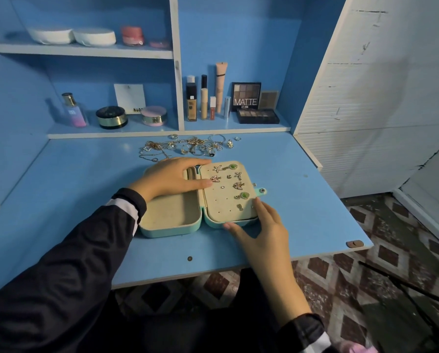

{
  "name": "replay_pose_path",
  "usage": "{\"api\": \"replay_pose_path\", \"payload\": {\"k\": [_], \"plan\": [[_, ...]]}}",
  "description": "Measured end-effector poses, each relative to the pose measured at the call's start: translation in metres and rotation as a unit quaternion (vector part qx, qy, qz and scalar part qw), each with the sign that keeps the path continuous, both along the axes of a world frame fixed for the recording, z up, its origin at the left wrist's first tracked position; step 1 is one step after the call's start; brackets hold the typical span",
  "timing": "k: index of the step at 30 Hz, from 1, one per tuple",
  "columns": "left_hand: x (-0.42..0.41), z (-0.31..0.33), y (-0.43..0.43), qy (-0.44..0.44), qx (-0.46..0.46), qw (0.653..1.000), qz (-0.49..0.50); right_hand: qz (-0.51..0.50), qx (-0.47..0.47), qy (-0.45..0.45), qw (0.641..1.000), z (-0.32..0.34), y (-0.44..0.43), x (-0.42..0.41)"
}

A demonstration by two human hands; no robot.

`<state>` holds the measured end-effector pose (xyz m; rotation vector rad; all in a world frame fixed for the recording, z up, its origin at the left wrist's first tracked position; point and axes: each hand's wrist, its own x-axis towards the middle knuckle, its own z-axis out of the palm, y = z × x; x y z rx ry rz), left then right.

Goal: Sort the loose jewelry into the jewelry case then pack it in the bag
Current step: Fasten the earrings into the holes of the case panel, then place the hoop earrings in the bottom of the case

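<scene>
A teal jewelry case point(172, 231) with a beige lining lies open on the blue desk point(73, 200). Its right panel point(228, 210) carries several pinned earrings point(237, 186), some leaf-shaped, two with green stones. The left compartment holds nothing. My left hand point(172, 178) rests flat across the case's top left, fingers straight and reaching to the panel's edge. My right hand point(261, 228) touches the panel's lower right corner with spread fingers. A pile of loose gold and silver jewelry point(188, 146) lies behind the case. No bag is in view.
Shelves behind the desk hold makeup: a perfume bottle point(73, 110), powder jars point(111, 117), foundation tubes point(203, 100) and eyeshadow palettes point(256, 115). The desk's front edge point(238, 268) is near me. A white louvred door point(366, 98) stands at the right, above a tiled floor point(366, 276).
</scene>
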<state>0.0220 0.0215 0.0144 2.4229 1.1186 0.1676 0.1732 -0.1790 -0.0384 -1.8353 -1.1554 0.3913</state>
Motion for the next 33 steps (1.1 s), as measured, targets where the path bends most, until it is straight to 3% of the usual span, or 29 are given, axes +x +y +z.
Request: {"api": "replay_pose_path", "payload": {"k": [6, 14, 22, 26, 33], "plan": [[0.0, 0.004, -0.005, -0.029, -0.035, 0.998, 0.032, 0.015, -0.026, -0.02, 0.999, 0.006, 0.009, 0.008], [-0.018, 0.011, -0.008, 0.013, 0.011, 0.994, 0.104, 0.066, -0.052, -0.085, 0.993, 0.024, 0.035, 0.045], [-0.035, -0.006, -0.037, -0.11, 0.006, 0.971, 0.213, 0.121, -0.074, -0.111, 0.984, 0.028, 0.059, 0.06], [-0.04, -0.018, -0.043, -0.155, -0.024, 0.967, 0.202, 0.151, -0.076, -0.099, 0.981, 0.025, 0.049, 0.055], [-0.041, -0.018, -0.032, -0.157, -0.072, 0.977, 0.125, 0.162, -0.081, -0.075, 0.981, 0.022, 0.032, 0.031]]}}
